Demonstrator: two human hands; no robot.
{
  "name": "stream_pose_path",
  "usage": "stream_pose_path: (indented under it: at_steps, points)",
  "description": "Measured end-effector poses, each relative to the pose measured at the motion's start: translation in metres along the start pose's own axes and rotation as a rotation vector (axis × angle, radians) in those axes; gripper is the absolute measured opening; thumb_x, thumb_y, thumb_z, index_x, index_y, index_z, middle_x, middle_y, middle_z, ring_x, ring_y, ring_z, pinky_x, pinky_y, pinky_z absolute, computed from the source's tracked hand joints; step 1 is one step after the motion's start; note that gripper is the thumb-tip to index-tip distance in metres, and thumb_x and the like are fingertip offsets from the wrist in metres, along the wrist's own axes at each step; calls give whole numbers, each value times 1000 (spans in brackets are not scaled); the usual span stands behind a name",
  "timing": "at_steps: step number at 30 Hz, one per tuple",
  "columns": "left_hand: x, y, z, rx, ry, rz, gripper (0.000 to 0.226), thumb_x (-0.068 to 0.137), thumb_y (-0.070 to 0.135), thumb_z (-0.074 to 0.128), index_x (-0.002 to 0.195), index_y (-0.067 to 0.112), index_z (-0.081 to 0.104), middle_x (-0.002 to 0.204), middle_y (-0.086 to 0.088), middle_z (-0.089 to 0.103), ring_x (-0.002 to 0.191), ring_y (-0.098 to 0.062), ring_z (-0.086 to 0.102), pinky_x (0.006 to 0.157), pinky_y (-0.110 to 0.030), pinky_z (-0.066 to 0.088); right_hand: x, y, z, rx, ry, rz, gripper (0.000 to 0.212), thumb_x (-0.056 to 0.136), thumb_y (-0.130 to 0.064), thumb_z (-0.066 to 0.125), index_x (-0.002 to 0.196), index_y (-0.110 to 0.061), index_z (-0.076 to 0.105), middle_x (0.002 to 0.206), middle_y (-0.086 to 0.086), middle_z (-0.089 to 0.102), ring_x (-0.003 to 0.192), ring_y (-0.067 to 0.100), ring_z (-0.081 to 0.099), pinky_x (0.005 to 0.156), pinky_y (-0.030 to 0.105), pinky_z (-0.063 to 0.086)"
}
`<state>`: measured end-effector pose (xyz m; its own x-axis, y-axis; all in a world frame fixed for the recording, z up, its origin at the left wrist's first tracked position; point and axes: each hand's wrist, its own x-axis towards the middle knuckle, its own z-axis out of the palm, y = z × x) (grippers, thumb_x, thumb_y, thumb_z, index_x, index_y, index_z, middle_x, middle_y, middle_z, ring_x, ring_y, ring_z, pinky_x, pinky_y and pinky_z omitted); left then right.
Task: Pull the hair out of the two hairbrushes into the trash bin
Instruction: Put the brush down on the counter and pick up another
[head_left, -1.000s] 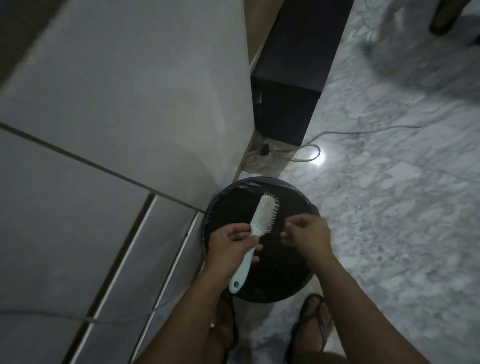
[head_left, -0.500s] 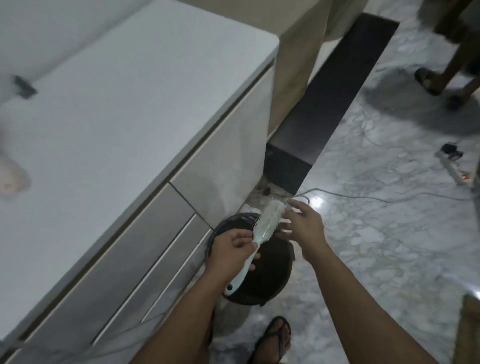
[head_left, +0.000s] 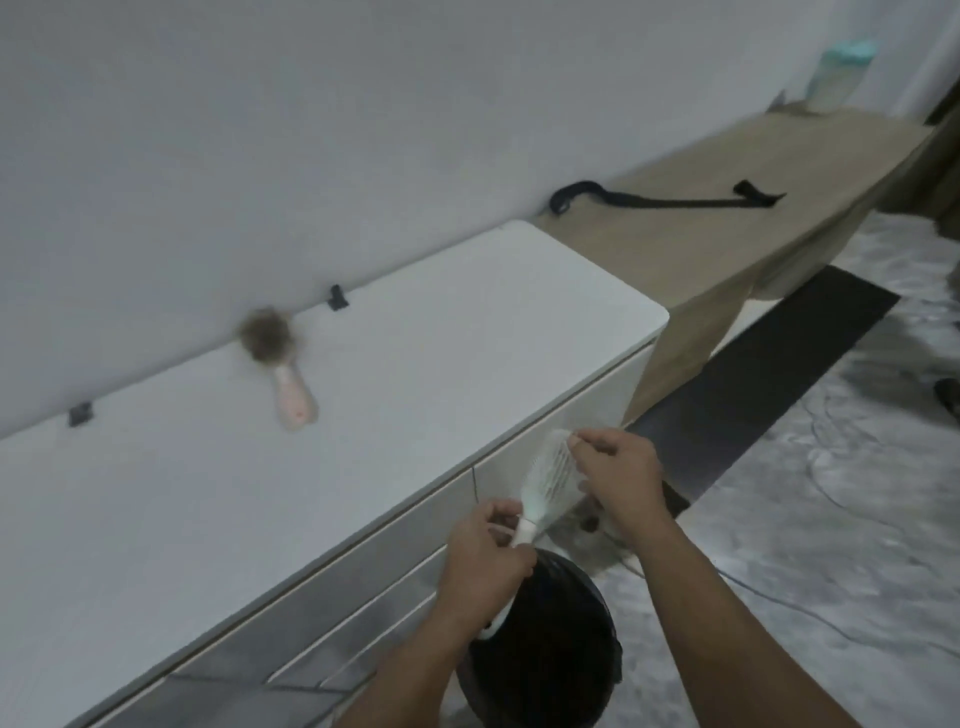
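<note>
My left hand grips the handle of a pale mint hairbrush, held up in front of the white cabinet, above the black trash bin. My right hand touches the brush head from the right, fingertips pinching at its tip; whether it holds hair I cannot tell. A second brush with a pink handle lies on the white cabinet top near the wall, its round head full of brownish hair.
A wooden bench with a black strap adjoins the cabinet on the right. Cables run over the marble floor. A dark low board lies beside the bench. Drawer fronts stand left of the bin.
The view has swung up from the bin to the cabinet top, revealing the pink brush. Both hands have raised the mint brush higher; the right hand stays at its head.
</note>
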<state>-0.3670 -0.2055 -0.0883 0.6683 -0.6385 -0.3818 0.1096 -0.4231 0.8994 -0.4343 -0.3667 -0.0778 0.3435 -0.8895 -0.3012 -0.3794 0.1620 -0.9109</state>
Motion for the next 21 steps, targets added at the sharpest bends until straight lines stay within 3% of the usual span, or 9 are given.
stream_pose_path:
  at_steps: [3,5,8,11,14,17,21]
  points:
    - [0,17,-30,-39,78,29,36,69,0,73,92,26,63,90,-5,70,80,-23,70,71,-40,61,0,-44,33,-67,-98,-84,27,87,-21,70,110,-8,71,98,4,70,67,9,65,64,34,63]
    - [0,28,-53,-67,147,59,35,71,-3,74,92,22,64,89,-8,70,78,-25,70,69,-37,61,-5,-72,60,-77,-203,-115,33,86,-16,70,116,-5,68,94,1,67,66,10,65,59,30,61]
    - [3,39,-90,-120,249,75,33,75,-3,73,104,11,65,92,-10,71,78,-29,72,62,-29,58,-12,-110,101,-139,-308,-176,35,84,-13,71,118,-7,67,83,-8,61,63,15,66,69,39,62]
    - [6,48,-129,-129,336,57,37,76,3,75,109,14,65,95,-4,72,79,-23,74,70,-35,60,-19,-140,146,-178,-375,-230,35,82,-11,71,117,-9,67,84,-3,62,64,18,67,73,43,62]
    - [13,52,-169,-132,409,33,33,73,5,76,101,19,67,93,1,70,76,-19,74,76,-40,61,-27,-164,190,-200,-420,-271,33,79,-13,74,111,-11,68,87,6,68,70,28,72,72,46,62]
    - [25,50,-206,-128,496,-7,33,70,6,76,99,19,69,92,4,70,76,-18,73,77,-42,61,-34,-180,234,-241,-475,-318,27,78,-8,72,105,-7,70,88,9,69,72,29,70,70,46,62]
    - [44,38,-246,-135,586,-92,37,68,6,78,103,14,70,88,8,69,81,-19,70,78,-41,61,-39,-183,294,-399,-582,-421,33,75,-1,68,108,-6,71,110,7,69,98,25,68,78,44,61]
